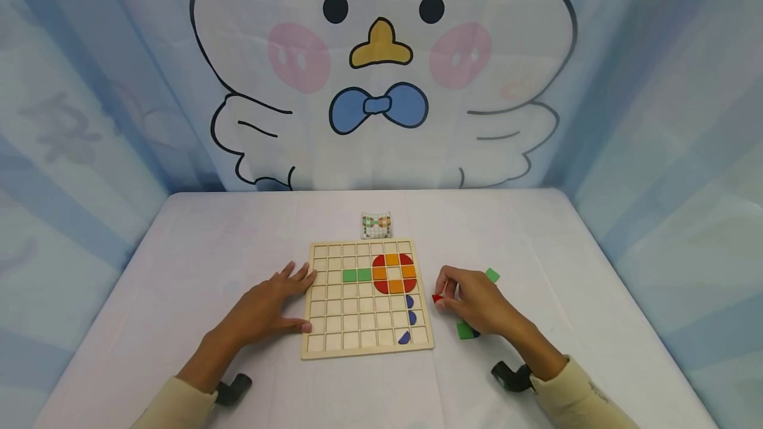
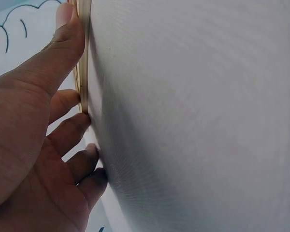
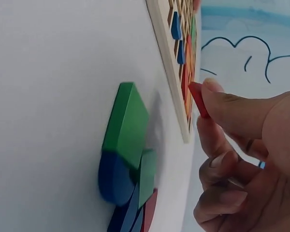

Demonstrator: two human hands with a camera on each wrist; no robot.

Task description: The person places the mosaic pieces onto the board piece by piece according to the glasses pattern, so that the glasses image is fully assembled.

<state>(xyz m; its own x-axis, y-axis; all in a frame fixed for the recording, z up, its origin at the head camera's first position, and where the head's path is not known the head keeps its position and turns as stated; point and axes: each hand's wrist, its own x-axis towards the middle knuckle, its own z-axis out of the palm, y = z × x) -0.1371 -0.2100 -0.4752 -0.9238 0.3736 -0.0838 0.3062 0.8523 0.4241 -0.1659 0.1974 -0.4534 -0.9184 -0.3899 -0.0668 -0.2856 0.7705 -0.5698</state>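
A wooden grid board [image 1: 334, 343] lies on the white table. My left hand [image 1: 265, 306] rests against its left edge, thumb and fingers spread along the rim. Between thumb and index finger, my right hand [image 1: 483, 300] pinches a small red piece [image 3: 198, 99] just off the board's right side. Red quarter-rounds and orange squares [image 1: 391, 259] form a ring in the board's upper right, with two green squares [image 1: 356, 275] to its left. Three blue half-rounds [image 1: 412, 317] stand down the right side, the lowest one tilted.
Loose pieces lie under and around the right hand: a green square [image 1: 465, 330], another green piece [image 1: 491, 275], blue pieces [image 3: 115, 178] and a dark red one [image 3: 150, 208]. A small pattern card [image 1: 376, 225] lies behind the board. Printed curtains [image 1: 381, 151] surround the table.
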